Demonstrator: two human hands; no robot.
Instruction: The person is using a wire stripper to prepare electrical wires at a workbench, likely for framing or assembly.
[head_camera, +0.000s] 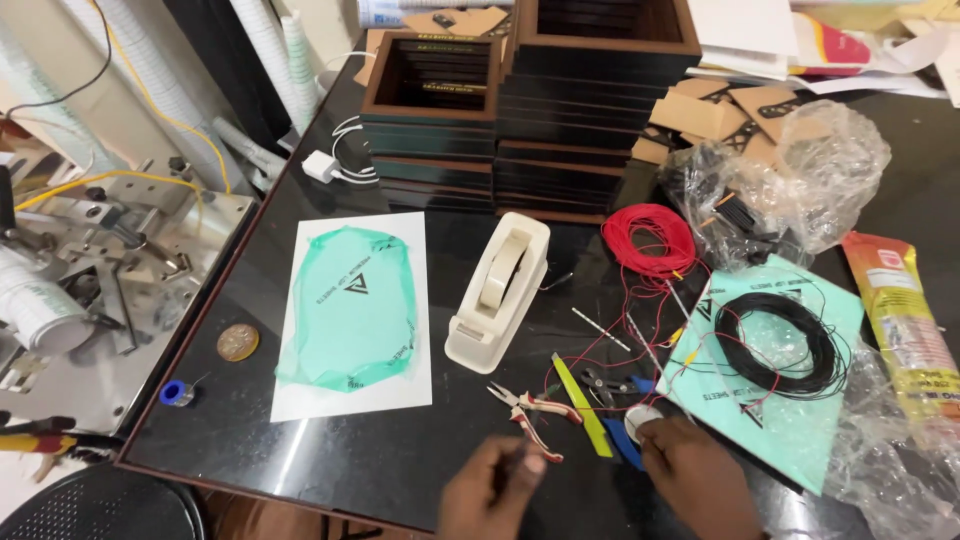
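On glossy black table (450, 440); stacked dark boxes (520, 130)

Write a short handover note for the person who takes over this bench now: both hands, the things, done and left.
Left hand: closed on a thin dark tool, beside the small pliers.
Right hand: fingertips rest on a small white round piece.
Red wire coil and black wire coil lie right of the tape dispenser; loose red strands run toward the hands.
Done: wires and tools laid out.
Left: no finished joint is visible.
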